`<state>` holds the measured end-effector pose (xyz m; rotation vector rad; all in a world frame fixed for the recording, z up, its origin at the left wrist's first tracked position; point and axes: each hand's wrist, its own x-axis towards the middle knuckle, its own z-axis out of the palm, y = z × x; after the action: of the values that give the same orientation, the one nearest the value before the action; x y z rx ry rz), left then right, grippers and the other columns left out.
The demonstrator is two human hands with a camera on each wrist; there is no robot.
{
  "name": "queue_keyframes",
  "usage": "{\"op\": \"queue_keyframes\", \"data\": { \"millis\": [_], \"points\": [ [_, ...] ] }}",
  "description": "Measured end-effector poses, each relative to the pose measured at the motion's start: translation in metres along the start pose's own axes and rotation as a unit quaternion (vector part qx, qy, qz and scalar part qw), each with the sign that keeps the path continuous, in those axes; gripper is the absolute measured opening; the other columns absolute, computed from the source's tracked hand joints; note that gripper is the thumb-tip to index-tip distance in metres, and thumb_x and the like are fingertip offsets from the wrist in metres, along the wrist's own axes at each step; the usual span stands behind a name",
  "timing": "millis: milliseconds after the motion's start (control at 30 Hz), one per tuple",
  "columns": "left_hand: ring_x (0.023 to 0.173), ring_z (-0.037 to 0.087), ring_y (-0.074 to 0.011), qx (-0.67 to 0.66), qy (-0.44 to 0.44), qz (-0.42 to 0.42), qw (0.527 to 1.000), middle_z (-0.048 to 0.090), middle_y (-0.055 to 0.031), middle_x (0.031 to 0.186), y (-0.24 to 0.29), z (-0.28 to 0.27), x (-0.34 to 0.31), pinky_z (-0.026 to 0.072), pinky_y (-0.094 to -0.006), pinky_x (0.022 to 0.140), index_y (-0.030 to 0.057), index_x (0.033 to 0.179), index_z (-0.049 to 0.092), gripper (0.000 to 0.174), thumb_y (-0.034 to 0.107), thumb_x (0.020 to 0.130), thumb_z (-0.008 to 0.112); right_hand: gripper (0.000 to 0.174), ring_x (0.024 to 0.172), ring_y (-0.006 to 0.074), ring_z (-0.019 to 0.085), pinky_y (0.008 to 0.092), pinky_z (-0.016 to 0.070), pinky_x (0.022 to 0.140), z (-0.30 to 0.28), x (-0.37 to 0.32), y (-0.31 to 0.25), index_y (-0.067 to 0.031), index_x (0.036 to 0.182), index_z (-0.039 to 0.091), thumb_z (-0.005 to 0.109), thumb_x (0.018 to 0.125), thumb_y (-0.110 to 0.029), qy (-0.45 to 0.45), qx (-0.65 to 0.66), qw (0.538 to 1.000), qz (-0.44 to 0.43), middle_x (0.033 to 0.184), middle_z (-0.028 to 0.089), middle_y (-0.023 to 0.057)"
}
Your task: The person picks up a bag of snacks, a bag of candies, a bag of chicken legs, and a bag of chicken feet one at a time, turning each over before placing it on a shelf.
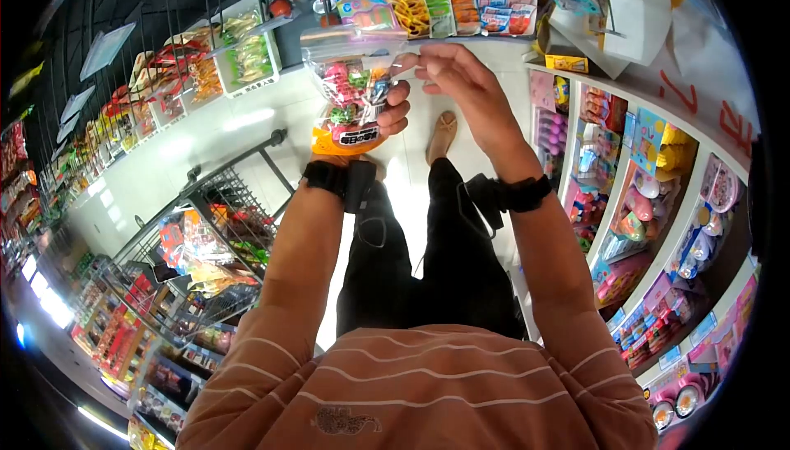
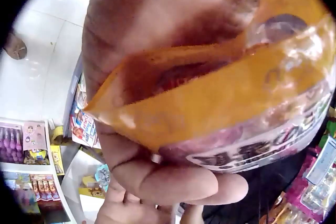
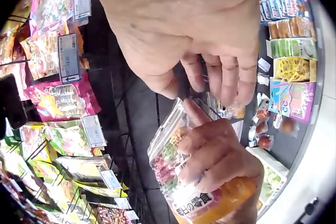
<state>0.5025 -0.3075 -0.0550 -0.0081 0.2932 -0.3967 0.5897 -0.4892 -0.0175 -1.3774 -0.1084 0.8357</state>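
Observation:
A clear zip-top bag of wrapped candies (image 1: 341,88), orange along its bottom and printed with dark lettering, is upright in front of the body. My left hand (image 1: 395,111) grips it by its side, fingers curled round the edge. In the left wrist view the orange base of the bag (image 2: 210,103) lies against the palm. My right hand (image 1: 471,88) hovers by the bag's upper corner, its fingers loosely bent. The right wrist view puts the right thumb (image 3: 167,88) right at that corner, close to the left index finger.
A shopping cart (image 1: 234,195) holding several packaged goods stands at the left. Hanging snack packs (image 3: 60,100) and price tags line a dark rack. White shelves (image 1: 613,146) with boxed toys and snacks run along the right. More snack packs (image 1: 469,10) sit on a low ledge ahead.

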Motion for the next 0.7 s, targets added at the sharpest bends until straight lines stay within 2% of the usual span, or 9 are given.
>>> {"op": "queue_keyframes", "data": {
  "millis": [67,133,167,267,300,400,433,700],
  "points": [
    [0.060,0.047,-0.0189,0.005,-0.008,0.005,1.000,0.053,-0.0116,0.086,0.000,0.000,0.003,0.0369,-0.0299,0.054,-0.0008,0.130,0.045,0.065,0.053,0.094,0.044,0.031,0.110,0.0171,0.059,0.0324,0.0461,0.093,0.001,0.007,-0.004,-0.0041,0.123,0.056,0.055,0.098,-0.023,-0.008,0.018,1.000,-0.014,0.114,0.063,0.0076],
    [0.059,0.049,-0.0203,-0.003,-0.037,0.005,0.999,0.054,-0.0136,0.087,-0.002,0.003,0.005,0.0365,-0.0301,0.055,-0.0002,0.126,0.050,0.055,0.045,0.097,0.041,0.031,0.104,0.0153,0.060,0.0307,0.0456,0.092,0.008,0.012,-0.007,-0.0041,0.124,0.055,0.056,0.097,-0.021,-0.011,0.019,0.999,-0.033,0.109,0.063,0.0055],
    [0.058,0.049,-0.0204,-0.003,-0.046,0.005,0.999,0.054,-0.0133,0.086,-0.002,0.001,0.006,0.0367,-0.0296,0.054,0.0001,0.124,0.050,0.055,0.047,0.096,0.042,0.032,0.101,0.0144,0.061,0.0298,0.0454,0.092,0.011,0.014,-0.010,-0.0041,0.124,0.055,0.057,0.097,-0.019,-0.013,0.019,0.999,-0.043,0.106,0.063,0.0045],
    [0.059,0.048,-0.0190,0.003,-0.048,0.007,0.999,0.051,-0.0113,0.083,-0.004,0.010,0.003,0.0386,-0.0286,0.051,-0.0030,0.120,0.049,0.055,0.046,0.095,0.046,0.034,0.089,0.0106,0.062,0.0262,0.0465,0.087,0.018,0.015,-0.022,-0.0044,0.127,0.054,0.059,0.095,-0.015,-0.073,0.048,0.996,0.027,0.092,0.061,0.0010],
    [0.057,0.048,-0.0191,0.007,-0.042,0.004,0.999,0.051,-0.0112,0.083,-0.003,0.014,0.003,0.0390,-0.0282,0.049,-0.0030,0.113,0.050,0.053,0.046,0.094,0.047,0.036,0.080,0.0068,0.060,0.0231,0.0471,0.082,0.021,0.015,-0.025,-0.0045,0.130,0.053,0.059,0.095,-0.012,-0.086,0.066,0.993,0.052,0.083,0.057,-0.0008],
    [0.056,0.048,-0.0186,0.023,-0.021,0.001,1.000,0.052,-0.0110,0.083,0.000,0.018,0.002,0.0386,-0.0276,0.048,-0.0023,0.109,0.051,0.052,0.047,0.094,0.047,0.032,0.077,0.0080,0.060,0.0240,0.0529,0.068,0.028,0.013,-0.025,-0.0014,0.119,0.053,0.063,0.094,-0.017,-0.093,0.075,0.992,0.042,0.092,0.061,0.0048],
    [0.055,0.048,-0.0183,0.030,-0.028,0.006,0.999,0.051,-0.0101,0.082,0.000,0.017,0.001,0.0384,-0.0274,0.048,-0.0026,0.112,0.051,0.054,0.048,0.094,0.046,0.027,0.076,0.0078,0.060,0.0245,0.0533,0.067,0.028,0.013,-0.025,-0.0013,0.114,0.053,0.063,0.094,-0.017,-0.105,0.111,0.985,0.079,0.088,0.060,0.0039],
    [0.054,0.049,-0.0177,0.049,-0.021,0.014,0.998,0.052,-0.0078,0.079,0.008,0.018,-0.002,0.0372,-0.0280,0.046,-0.0018,0.115,0.050,0.055,0.049,0.094,0.045,0.019,0.075,0.0070,0.059,0.0243,0.0537,0.066,0.040,0.016,-0.021,-0.0024,0.100,0.051,0.064,0.093,-0.014,-0.098,0.118,0.985,0.077,0.084,0.058,0.0023]
  ]
}}
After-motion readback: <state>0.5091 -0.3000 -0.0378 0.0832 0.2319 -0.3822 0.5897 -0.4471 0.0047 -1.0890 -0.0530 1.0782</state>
